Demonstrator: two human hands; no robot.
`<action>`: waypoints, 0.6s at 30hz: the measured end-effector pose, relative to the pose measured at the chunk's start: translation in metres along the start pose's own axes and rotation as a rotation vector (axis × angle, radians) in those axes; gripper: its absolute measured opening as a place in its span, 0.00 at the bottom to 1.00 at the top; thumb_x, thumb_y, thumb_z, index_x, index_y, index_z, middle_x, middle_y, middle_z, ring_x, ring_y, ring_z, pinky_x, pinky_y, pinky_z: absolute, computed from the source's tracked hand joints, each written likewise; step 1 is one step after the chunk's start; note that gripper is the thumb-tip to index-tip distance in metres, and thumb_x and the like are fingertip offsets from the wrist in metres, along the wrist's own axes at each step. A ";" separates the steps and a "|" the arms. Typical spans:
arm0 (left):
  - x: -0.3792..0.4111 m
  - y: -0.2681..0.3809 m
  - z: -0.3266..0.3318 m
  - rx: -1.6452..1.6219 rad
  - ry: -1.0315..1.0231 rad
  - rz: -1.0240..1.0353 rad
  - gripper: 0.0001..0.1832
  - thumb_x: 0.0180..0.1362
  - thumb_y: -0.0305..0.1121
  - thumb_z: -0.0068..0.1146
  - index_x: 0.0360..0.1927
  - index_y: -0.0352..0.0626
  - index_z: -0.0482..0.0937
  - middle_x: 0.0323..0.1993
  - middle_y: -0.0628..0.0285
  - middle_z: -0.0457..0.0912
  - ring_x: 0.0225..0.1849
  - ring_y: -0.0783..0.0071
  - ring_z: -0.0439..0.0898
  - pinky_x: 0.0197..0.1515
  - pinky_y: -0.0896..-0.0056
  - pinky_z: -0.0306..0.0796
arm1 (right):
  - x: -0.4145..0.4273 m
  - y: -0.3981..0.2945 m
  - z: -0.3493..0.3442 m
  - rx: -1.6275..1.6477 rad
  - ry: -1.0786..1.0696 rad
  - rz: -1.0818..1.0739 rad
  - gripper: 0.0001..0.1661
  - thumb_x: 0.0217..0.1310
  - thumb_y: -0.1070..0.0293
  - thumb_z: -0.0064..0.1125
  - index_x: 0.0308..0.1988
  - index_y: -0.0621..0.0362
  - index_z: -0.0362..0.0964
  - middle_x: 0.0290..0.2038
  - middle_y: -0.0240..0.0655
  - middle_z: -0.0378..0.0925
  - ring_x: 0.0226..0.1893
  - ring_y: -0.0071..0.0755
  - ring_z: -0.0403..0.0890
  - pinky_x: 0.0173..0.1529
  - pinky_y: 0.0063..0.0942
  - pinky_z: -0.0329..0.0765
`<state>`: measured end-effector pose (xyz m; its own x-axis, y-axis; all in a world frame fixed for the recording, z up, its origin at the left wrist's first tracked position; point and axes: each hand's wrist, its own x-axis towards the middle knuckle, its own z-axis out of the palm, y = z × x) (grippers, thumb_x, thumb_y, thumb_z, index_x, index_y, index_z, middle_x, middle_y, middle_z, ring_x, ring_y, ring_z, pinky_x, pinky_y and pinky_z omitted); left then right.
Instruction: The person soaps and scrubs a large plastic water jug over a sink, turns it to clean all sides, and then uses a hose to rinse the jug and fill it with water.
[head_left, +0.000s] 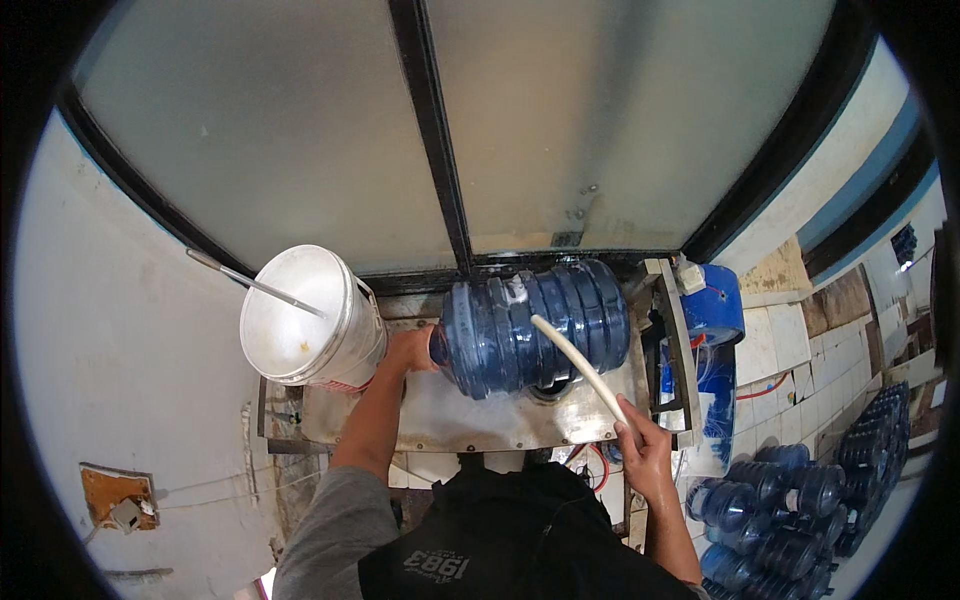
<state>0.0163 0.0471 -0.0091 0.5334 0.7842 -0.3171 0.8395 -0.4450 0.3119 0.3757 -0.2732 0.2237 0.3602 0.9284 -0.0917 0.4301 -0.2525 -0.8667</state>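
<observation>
A large blue ribbed water-cooler bottle (495, 337) lies on its side over a metal worktop (480, 427), its neck pointing left. My left hand (414, 349) grips it at the neck, though the fingertips are partly hidden. In my right hand (645, 450) is a pale flexible hose (581, 364), its end raised in front of the bottle's ribbed side. Part of a dark round fitting (553, 390) shows beneath the bottle. Left of my left hand stands a white plastic bucket (367, 330) filled with white foam, with a metal-handled tool (259, 283) leaning in it.
Frosted glass panels (300, 135) in black frames rise behind the worktop. At its right end are a raised metal side frame (679, 352) and a blue drum (712, 304). Several blue water bottles (772, 502) crowd the tiled floor at lower right. A wall socket (126, 514) is at left.
</observation>
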 end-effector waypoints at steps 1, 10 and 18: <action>0.000 -0.003 0.003 0.004 0.027 0.018 0.47 0.31 0.51 0.80 0.60 0.49 0.75 0.45 0.49 0.87 0.49 0.47 0.85 0.52 0.51 0.78 | 0.002 0.000 0.000 -0.010 -0.019 0.002 0.22 0.70 0.73 0.59 0.62 0.64 0.75 0.53 0.57 0.83 0.51 0.39 0.86 0.55 0.33 0.79; -0.012 0.008 0.005 0.054 0.087 0.004 0.44 0.32 0.49 0.80 0.56 0.48 0.73 0.38 0.47 0.87 0.43 0.44 0.86 0.46 0.48 0.79 | 0.026 -0.004 0.020 0.013 0.107 -0.080 0.23 0.71 0.72 0.58 0.62 0.63 0.74 0.52 0.56 0.83 0.52 0.37 0.86 0.55 0.32 0.79; -0.018 0.008 0.015 0.026 0.257 -0.116 0.40 0.38 0.42 0.74 0.59 0.46 0.73 0.47 0.45 0.85 0.50 0.46 0.84 0.53 0.49 0.77 | 0.030 -0.015 0.028 0.010 0.047 -0.076 0.22 0.71 0.73 0.59 0.62 0.62 0.75 0.52 0.55 0.84 0.51 0.35 0.85 0.55 0.31 0.79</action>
<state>0.0155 0.0226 -0.0147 0.3926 0.9130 -0.1108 0.8976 -0.3541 0.2625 0.3572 -0.2342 0.2203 0.3654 0.9309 -0.0024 0.4492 -0.1785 -0.8754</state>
